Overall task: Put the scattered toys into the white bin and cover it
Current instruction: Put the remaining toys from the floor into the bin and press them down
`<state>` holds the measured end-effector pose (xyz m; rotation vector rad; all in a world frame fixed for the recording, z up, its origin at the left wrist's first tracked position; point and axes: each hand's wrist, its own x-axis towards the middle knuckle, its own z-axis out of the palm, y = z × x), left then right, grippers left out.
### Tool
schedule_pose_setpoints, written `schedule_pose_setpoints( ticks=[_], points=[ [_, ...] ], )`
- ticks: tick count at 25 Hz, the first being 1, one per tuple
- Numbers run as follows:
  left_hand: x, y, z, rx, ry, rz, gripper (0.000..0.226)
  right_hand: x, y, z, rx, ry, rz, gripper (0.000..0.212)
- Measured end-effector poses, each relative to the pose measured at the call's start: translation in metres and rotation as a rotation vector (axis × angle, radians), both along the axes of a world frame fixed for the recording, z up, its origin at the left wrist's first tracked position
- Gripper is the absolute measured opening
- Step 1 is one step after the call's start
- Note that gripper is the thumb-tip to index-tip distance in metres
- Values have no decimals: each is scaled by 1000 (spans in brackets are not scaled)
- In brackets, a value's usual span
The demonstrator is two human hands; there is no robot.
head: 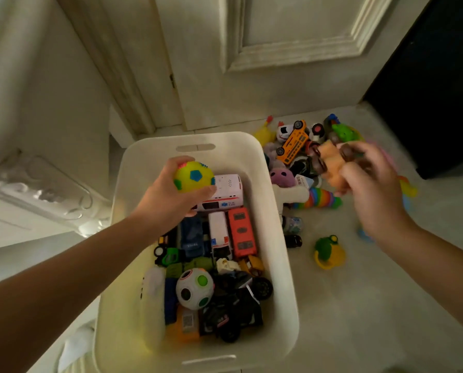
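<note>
The white bin [278, 265] stands on the floor, holding several toy vehicles and a white puzzle ball [194, 288]. Over its far end, my left hand [168, 200] grips a yellow spiky ball [194, 176] with blue and green patches. To the right of the bin, my right hand [372, 181] is raised above the toy pile, closed on an orange toy with brown wheels [331, 162]; it is blurred. On the floor lie an orange toy bus [292, 142], a rainbow spring toy [321, 198], a pink plush [281, 176] and a green-and-yellow frog toy [328, 251].
A cream panelled door [278, 49] and its frame rise behind the bin. A dark object [440, 90] stands at the far right. A clear plastic lid-like piece [44, 189] lies left of the bin. Pale floor [372, 319] extends at the near right.
</note>
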<state>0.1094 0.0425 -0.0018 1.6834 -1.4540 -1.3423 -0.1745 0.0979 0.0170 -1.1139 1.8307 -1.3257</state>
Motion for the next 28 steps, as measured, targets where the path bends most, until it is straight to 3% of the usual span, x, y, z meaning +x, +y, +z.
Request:
schedule_pose_setpoints(
  ticks=[2,5,9,12,15,19,24,28],
  points=[
    [16,3,5,-55,-323,-126,61,42,9,26,-79,26,216,30],
    [40,15,9,-172,-872,-489,72,104,7,31,73,148,518,28],
    [52,31,-9,-113,-1138,-767,66,167,-26,-14,260,64,585,28],
    [54,30,-17,-143,-1175,-795,62,200,-61,-55,263,190,602,41],
    [56,26,-22,-119,-1251,-820,66,223,-80,-85,338,303,778,46],
    [55,20,-28,-94,-1393,-843,65,232,-79,-96,411,235,924,40],
    [57,12,-36,-150,-1520,-931,34,212,-76,-83,426,240,630,41],
    [60,13,-34,-85,-1477,-930,39,184,-71,-61,488,265,704,41]
  ],
)
